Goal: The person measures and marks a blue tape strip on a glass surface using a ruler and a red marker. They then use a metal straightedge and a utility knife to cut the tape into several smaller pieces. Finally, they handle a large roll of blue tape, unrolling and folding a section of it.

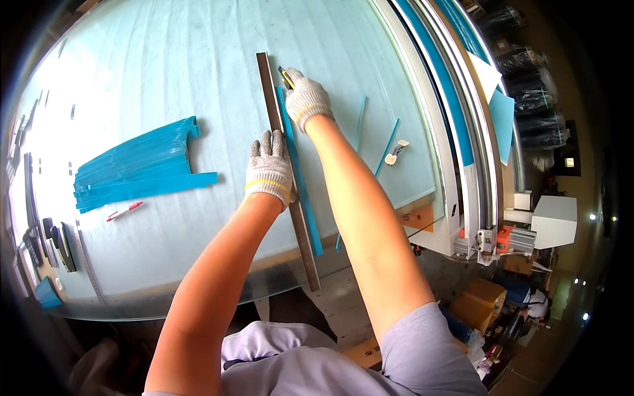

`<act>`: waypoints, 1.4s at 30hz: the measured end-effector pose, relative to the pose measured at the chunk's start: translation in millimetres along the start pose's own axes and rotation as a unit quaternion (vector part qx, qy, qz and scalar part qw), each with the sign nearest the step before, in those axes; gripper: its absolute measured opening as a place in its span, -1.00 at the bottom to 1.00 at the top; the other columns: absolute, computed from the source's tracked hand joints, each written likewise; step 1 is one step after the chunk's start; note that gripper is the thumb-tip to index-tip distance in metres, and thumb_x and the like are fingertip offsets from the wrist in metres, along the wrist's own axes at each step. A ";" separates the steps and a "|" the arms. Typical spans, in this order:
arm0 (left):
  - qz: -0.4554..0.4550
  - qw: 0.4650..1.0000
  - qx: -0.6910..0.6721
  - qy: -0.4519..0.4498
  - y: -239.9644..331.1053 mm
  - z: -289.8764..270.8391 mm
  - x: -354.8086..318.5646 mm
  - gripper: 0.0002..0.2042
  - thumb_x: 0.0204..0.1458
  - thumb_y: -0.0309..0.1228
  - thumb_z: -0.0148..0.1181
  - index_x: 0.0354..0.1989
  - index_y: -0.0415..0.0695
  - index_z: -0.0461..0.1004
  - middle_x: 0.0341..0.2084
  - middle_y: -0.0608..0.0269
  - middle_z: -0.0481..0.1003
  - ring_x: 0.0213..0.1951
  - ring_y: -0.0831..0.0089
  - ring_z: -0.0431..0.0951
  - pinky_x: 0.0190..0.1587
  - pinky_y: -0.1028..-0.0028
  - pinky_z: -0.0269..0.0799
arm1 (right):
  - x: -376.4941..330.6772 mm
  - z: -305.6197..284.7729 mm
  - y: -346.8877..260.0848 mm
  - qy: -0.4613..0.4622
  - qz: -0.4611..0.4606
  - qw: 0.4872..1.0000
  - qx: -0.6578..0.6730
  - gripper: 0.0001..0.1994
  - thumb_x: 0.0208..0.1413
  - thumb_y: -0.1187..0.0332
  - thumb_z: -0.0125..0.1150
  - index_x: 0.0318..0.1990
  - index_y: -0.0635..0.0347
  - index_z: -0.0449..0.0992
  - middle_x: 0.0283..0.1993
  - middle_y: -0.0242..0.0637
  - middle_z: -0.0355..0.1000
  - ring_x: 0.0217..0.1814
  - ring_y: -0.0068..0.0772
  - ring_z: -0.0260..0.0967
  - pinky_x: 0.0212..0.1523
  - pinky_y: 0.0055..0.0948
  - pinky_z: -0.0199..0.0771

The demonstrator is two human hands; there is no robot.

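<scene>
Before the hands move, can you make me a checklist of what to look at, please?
1. Left grip gloved and resting over the long straightedge: ok.
2. Right grip, gloved too, closed around the yellow-and-black utility knife: ok.
3. Left fingers apart from the knife: ok.
4. Narrow blue strip lying along the straightedge's right side: ok.
5. Red-and-white pen well away from the straightedge: ok, it's off to the left.
6. Knife blade out or in: cannot tell, too small to see.

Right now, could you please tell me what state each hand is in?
Left hand: open, fingers extended, resting against the long dark bar.
Right hand: closed, holding a black-and-yellow cutter.
</scene>
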State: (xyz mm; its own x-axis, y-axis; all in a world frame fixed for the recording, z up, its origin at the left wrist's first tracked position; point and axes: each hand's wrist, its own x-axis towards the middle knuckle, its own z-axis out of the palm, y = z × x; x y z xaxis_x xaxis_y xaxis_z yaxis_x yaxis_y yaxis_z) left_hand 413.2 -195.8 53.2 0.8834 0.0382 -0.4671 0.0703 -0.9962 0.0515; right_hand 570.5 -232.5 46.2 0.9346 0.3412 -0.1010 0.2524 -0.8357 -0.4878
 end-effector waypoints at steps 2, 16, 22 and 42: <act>-0.001 1.000 0.000 0.003 -1.5 1.3 0.1 0.17 -0.19 0.07 0.50 0.48 -0.33 -0.06 0.50 -0.04 -0.08 0.52 0.04 -0.11 0.50 0.10 -0.14 | 9.3 5.8 -7.9 -0.051 0.009 0.998 -0.030 -0.53 0.22 0.36 0.02 0.30 -0.17 0.36 0.08 -0.02 0.52 0.16 0.09 0.47 0.16 -0.08 0.51; 0.005 0.999 -0.029 0.042 -4.4 2.4 -3.5 0.08 -0.22 0.02 0.52 0.46 -0.18 0.06 0.47 -0.07 -0.01 0.49 0.00 -0.03 0.44 0.10 0.02 | -88.1 7.4 9.3 -0.072 0.008 0.997 -0.009 -0.45 0.22 0.40 0.11 0.38 -0.15 0.28 -0.08 0.08 0.54 -0.01 0.19 0.50 0.05 0.05 0.51; -0.003 0.999 -0.008 0.042 -6.7 8.6 0.3 -0.04 -0.14 -0.31 0.44 0.45 -0.25 0.03 0.46 -0.07 -0.01 0.47 0.01 0.02 0.42 0.12 0.08 | -145.4 3.6 25.4 -0.096 0.019 0.995 0.006 -0.40 0.21 0.42 0.12 0.41 -0.23 0.23 -0.13 0.12 0.52 -0.04 0.26 0.48 0.00 0.07 0.51; -0.006 0.999 0.015 0.033 -0.8 5.8 -0.6 0.31 -0.44 0.08 0.62 0.45 -0.35 -0.05 0.46 -0.06 -0.01 0.48 0.00 -0.01 0.44 0.10 0.07 | -403.8 -26.8 81.7 -0.131 0.032 0.991 0.007 -0.29 0.21 0.44 0.10 0.50 -0.15 0.03 -0.04 0.13 0.41 -0.18 0.27 0.44 -0.21 0.07 0.47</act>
State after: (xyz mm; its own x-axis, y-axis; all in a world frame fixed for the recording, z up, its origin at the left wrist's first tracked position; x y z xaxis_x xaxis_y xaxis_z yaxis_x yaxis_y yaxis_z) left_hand 409.9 -195.5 48.3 0.9113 0.0551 -0.4081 0.0688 -0.9974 0.0190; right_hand 220.5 -450.1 70.3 0.8506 0.3887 -0.3540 0.1888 -0.8542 -0.4844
